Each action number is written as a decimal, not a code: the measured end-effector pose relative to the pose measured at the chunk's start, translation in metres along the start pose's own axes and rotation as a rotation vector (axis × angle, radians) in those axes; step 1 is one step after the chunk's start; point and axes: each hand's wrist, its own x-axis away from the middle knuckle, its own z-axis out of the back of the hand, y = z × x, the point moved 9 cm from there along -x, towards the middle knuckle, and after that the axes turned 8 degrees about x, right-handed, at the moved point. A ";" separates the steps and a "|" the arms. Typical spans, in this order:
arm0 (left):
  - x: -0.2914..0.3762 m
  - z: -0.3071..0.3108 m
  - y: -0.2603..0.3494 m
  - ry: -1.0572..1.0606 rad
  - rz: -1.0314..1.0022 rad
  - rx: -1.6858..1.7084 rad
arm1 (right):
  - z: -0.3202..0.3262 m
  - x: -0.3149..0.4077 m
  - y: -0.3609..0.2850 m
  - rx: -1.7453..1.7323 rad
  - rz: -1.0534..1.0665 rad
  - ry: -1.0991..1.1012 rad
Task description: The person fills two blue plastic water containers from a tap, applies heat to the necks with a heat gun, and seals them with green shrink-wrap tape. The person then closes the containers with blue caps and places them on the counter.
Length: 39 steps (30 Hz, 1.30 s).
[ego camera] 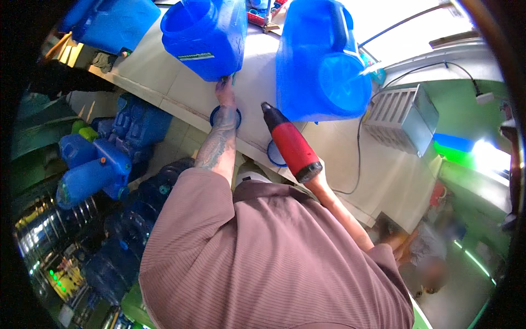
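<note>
My right hand point(318, 177) grips a red and black heat gun point(294, 144), its dark nozzle tilted towards the far side of the counter. My left hand point(225, 93) reaches to the lower front of a blue plastic water container point(209, 53), at a small dark fitting there. Blur hides how its fingers close. The container has a wide round opening and a label strip with writing. Beneath my left forearm lies a round blue lid point(238, 119). Another round blue lid point(276, 153) rests beside the heat gun. To the right of the nozzle lies a larger blue jug point(324, 66) with a handle.
Another blue container point(119, 24) stands at the far left of the tiled counter point(152, 78). A grey slatted box point(402, 119) and a black cord point(359, 152) are at right. Several blue jugs point(98, 164) crowd the floor at left. A person point(427, 251) is at lower right.
</note>
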 end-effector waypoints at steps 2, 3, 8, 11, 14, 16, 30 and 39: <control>-0.014 -0.001 -0.003 0.034 -0.058 -0.190 | -0.031 -0.032 -0.029 0.255 0.139 0.016; -0.018 -0.001 -0.008 0.028 -0.038 -0.295 | -0.039 -0.046 -0.051 0.314 0.265 0.109; -0.025 0.010 -0.052 0.115 0.378 0.052 | -0.059 -0.105 -0.100 0.328 0.306 0.142; -0.026 0.007 -0.066 0.135 0.534 0.256 | -0.057 -0.122 -0.114 0.205 0.267 0.165; -0.024 0.007 -0.076 0.151 0.686 0.252 | -0.057 -0.124 -0.126 0.209 0.300 0.169; -0.024 0.010 -0.077 0.134 0.730 0.221 | -0.057 -0.123 -0.127 0.252 0.262 0.165; -0.022 0.036 -0.066 -0.424 0.625 0.122 | -0.066 -0.114 -0.140 0.313 0.200 -0.006; -0.021 0.100 0.029 -0.144 0.457 0.136 | -0.058 -0.126 -0.122 0.268 0.177 0.119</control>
